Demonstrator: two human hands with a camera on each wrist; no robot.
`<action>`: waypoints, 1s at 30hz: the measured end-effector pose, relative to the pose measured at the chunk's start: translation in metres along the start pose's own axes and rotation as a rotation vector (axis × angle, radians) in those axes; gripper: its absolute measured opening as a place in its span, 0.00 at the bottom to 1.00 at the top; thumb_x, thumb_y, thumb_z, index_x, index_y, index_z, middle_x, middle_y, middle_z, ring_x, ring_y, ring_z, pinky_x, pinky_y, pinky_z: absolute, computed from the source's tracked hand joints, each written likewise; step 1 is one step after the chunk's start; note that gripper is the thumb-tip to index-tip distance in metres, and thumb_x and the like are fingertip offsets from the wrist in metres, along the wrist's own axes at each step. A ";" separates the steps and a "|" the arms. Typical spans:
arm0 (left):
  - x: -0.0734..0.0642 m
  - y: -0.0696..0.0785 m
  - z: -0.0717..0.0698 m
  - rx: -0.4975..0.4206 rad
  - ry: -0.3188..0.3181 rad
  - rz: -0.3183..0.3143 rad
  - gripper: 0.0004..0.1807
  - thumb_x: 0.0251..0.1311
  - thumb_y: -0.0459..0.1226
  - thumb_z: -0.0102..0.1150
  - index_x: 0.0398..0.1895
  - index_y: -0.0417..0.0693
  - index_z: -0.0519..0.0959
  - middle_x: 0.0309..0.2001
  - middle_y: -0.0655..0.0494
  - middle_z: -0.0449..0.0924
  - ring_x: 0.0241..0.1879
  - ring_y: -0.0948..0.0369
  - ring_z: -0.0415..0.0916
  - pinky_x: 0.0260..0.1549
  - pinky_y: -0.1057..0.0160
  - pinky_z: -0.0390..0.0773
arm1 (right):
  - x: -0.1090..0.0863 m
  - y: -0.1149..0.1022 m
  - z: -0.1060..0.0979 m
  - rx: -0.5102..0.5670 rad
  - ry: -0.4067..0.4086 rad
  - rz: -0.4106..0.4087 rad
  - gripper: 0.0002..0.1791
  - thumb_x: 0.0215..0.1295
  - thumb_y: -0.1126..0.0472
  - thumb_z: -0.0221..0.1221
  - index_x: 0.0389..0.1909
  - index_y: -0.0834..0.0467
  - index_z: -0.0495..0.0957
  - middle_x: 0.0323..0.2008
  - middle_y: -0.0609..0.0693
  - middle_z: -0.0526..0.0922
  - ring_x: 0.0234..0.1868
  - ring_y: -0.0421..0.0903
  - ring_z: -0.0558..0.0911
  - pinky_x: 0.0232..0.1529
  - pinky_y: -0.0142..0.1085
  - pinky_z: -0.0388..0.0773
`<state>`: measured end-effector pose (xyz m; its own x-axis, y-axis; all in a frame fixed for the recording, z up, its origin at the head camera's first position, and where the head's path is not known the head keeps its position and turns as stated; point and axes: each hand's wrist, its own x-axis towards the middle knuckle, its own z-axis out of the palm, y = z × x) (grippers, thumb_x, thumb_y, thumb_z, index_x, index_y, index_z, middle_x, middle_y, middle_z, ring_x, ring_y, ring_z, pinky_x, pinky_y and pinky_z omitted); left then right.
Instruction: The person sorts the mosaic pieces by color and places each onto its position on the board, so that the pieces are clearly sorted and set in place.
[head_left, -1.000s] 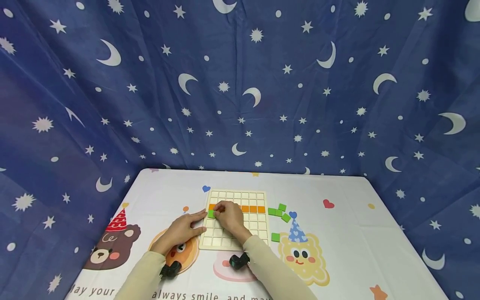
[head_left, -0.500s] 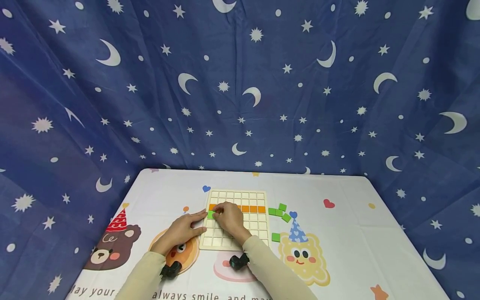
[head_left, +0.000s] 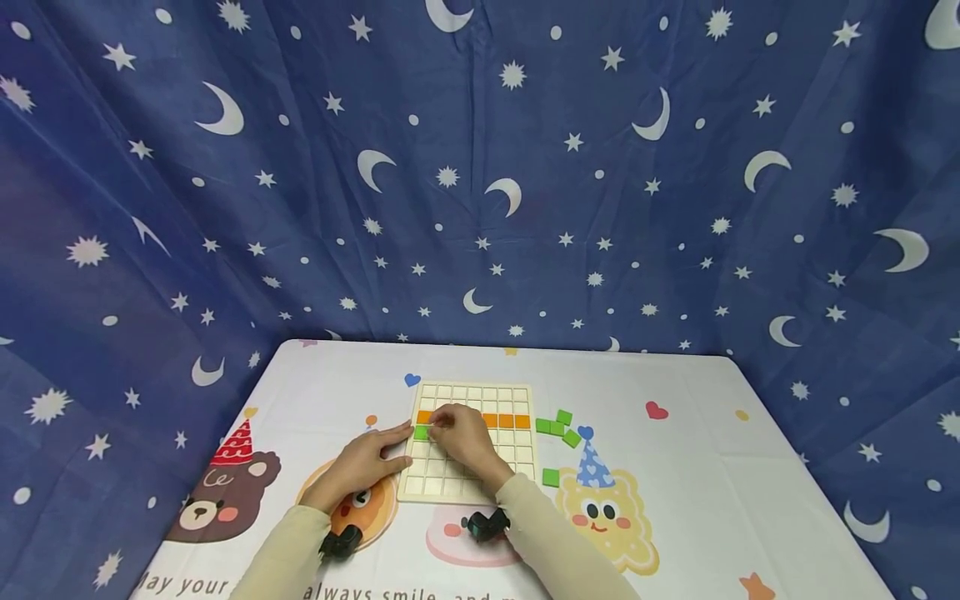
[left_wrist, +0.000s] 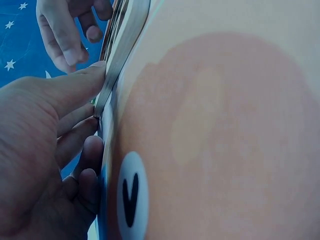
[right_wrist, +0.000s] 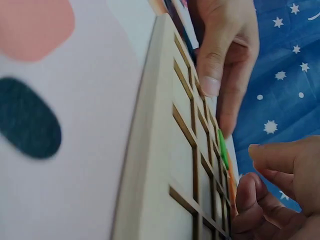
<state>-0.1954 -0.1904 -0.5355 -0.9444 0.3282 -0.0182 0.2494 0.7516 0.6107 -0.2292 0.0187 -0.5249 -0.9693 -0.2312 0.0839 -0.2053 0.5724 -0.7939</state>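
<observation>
A pale wooden grid board (head_left: 465, 492) lies on the table with a row of orange tiles (head_left: 507, 421) across it. One green tile (head_left: 422, 432) sits in the leftmost cell of the row just nearer than the orange ones. My left hand (head_left: 360, 462) rests at the board's left edge, thumb and forefinger spread and fairly straight against it. Over the board's left part, beside the green tile, hovers my right hand (head_left: 461, 435). Its fingers (right_wrist: 272, 157) are loosely bent, and I see nothing between them. This hand hides part of the orange row.
Several loose green tiles (head_left: 557, 427) lie right of the board, and another green tile (head_left: 551, 477) is nearer to me. The white tablecloth (head_left: 675, 458) carries printed cartoon figures. A blue star-patterned curtain (head_left: 480, 208) hangs behind the table.
My right hand has drawn slightly right, off the green tile, showing more of it. My left hand stays at the board's edge.
</observation>
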 end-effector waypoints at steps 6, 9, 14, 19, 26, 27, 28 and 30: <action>-0.001 0.001 0.000 0.003 -0.006 -0.001 0.33 0.62 0.51 0.63 0.69 0.55 0.71 0.72 0.59 0.66 0.70 0.42 0.64 0.67 0.37 0.63 | -0.008 -0.005 -0.017 0.076 -0.021 0.017 0.05 0.61 0.59 0.67 0.37 0.52 0.85 0.37 0.44 0.85 0.32 0.37 0.79 0.35 0.30 0.78; -0.002 0.001 0.000 0.007 -0.006 -0.002 0.33 0.62 0.51 0.63 0.69 0.54 0.71 0.72 0.58 0.66 0.70 0.42 0.64 0.67 0.37 0.63 | -0.012 -0.007 -0.025 0.085 -0.028 0.009 0.07 0.62 0.58 0.67 0.40 0.54 0.85 0.38 0.45 0.85 0.31 0.37 0.79 0.33 0.30 0.78; -0.002 0.000 0.001 0.010 -0.009 0.000 0.33 0.62 0.51 0.63 0.69 0.54 0.71 0.72 0.58 0.66 0.70 0.42 0.63 0.67 0.37 0.63 | -0.018 -0.009 -0.038 0.068 -0.028 -0.004 0.09 0.63 0.56 0.66 0.41 0.54 0.85 0.37 0.43 0.85 0.31 0.38 0.79 0.31 0.30 0.78; -0.002 0.001 0.001 0.014 -0.011 -0.011 0.33 0.62 0.52 0.63 0.69 0.54 0.71 0.73 0.58 0.65 0.70 0.41 0.63 0.67 0.37 0.62 | -0.024 -0.008 -0.050 0.068 -0.012 -0.026 0.07 0.62 0.55 0.66 0.40 0.51 0.85 0.37 0.42 0.85 0.31 0.39 0.79 0.30 0.30 0.77; -0.002 0.002 0.000 0.020 -0.003 -0.005 0.33 0.61 0.50 0.64 0.69 0.54 0.71 0.72 0.58 0.65 0.70 0.41 0.63 0.67 0.37 0.62 | -0.030 -0.003 -0.066 0.078 0.020 -0.036 0.05 0.62 0.55 0.67 0.38 0.48 0.84 0.36 0.44 0.84 0.31 0.40 0.78 0.27 0.31 0.76; -0.002 0.002 0.000 0.019 -0.002 -0.005 0.33 0.61 0.50 0.64 0.69 0.54 0.71 0.72 0.57 0.66 0.70 0.41 0.63 0.67 0.37 0.62 | -0.031 -0.002 -0.068 0.075 0.026 -0.032 0.05 0.62 0.55 0.67 0.38 0.47 0.84 0.36 0.43 0.84 0.31 0.39 0.78 0.27 0.30 0.76; -0.002 0.002 0.000 0.016 -0.003 -0.005 0.33 0.61 0.50 0.64 0.69 0.54 0.71 0.72 0.58 0.66 0.70 0.41 0.62 0.67 0.38 0.62 | -0.032 -0.001 -0.070 0.075 0.032 -0.031 0.05 0.62 0.55 0.67 0.38 0.47 0.84 0.36 0.43 0.84 0.31 0.39 0.78 0.27 0.30 0.76; -0.002 0.002 0.001 0.017 -0.003 0.002 0.33 0.61 0.50 0.64 0.69 0.54 0.71 0.72 0.57 0.66 0.71 0.41 0.62 0.67 0.38 0.62 | -0.033 0.001 -0.074 0.075 0.041 -0.032 0.05 0.61 0.57 0.67 0.38 0.48 0.84 0.36 0.44 0.85 0.31 0.41 0.78 0.28 0.31 0.77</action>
<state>-0.1927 -0.1889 -0.5343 -0.9433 0.3315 -0.0198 0.2547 0.7606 0.5971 -0.2073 0.0853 -0.4833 -0.9673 -0.2157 0.1332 -0.2272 0.5047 -0.8329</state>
